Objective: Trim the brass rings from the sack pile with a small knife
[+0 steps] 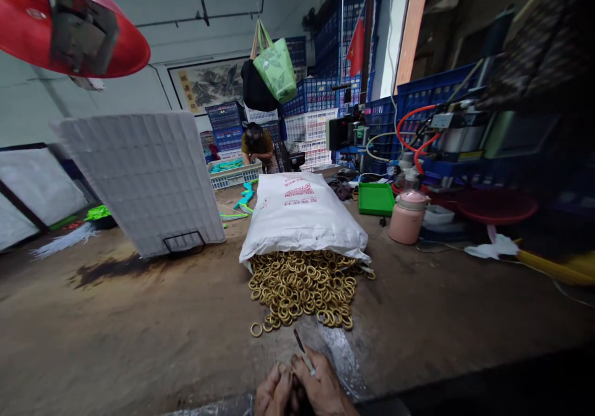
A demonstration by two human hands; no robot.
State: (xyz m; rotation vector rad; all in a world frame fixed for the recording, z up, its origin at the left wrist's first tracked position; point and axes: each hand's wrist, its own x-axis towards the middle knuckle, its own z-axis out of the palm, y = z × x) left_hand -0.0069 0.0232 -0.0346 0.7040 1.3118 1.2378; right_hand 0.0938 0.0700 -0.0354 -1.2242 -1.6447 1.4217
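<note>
Meeting over the near edge of the brown, worn bench [186, 329], the left hand [273, 394] and right hand [325, 385] press close together. The right fingers are closed around a slim tool with pale handle and dark pointed tip [304, 354]; the left fingers curl inward, and whether they pinch something small I cannot tell. The tip points toward the far edge; a slip or twist could nick the crowded fingertips, and anything small let go might drop off the near edge.

Just beyond, toward the middle of the bench, the round gold-coloured rings [302, 286] lie heaped, with one at the left front; a careless wrist could scatter them. They spill from the mouth of a plump white sack with red print [302, 221]; a tug on it could loose more.

Toward the right edge stands a pink lidded container [404, 222], liable to tip if knocked. On the left, a white ribbed panel [149, 180] stands tilted and might topple if bumped. Farther off, a person [261, 146] bends beside a pale plastic crate [237, 179].
</note>
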